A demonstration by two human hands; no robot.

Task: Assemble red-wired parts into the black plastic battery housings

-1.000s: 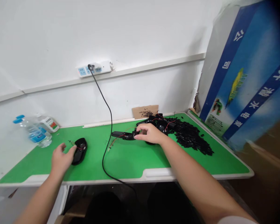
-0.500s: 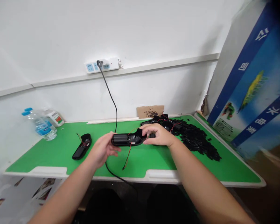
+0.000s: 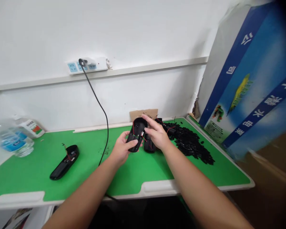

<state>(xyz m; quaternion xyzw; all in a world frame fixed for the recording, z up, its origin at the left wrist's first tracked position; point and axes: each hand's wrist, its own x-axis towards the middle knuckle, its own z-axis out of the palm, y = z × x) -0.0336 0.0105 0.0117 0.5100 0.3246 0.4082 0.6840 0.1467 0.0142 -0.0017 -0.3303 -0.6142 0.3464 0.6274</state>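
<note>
A black plastic housing (image 3: 140, 127), long with a wider rounded end, is held up over the green table, its open hollow facing me. Thin red wires and a small white connector show inside. My left hand (image 3: 124, 147) grips its narrow lower end, thumb across the front. At the upper right edge, my right hand (image 3: 157, 132) has its fingers on the rim and its thumb close to the connector. Just behind stands another black housing (image 3: 149, 143), partly hidden. A similar housing (image 3: 64, 162) with wires sticking up lies on the left of the table.
A heap of small black parts (image 3: 193, 140) covers the table's right side. Behind the hands leans a piece of cardboard (image 3: 152, 112). Plastic bottles (image 3: 16, 141) lie at left. A black cable (image 3: 95, 93) drops from the power strip (image 3: 100, 64) across the green table (image 3: 92, 178).
The housing has turned from lying crosswise to a steep tilt, rounded end up, and sits further right in view against the table. My left thumb now presses its front. The view has shifted right.
</note>
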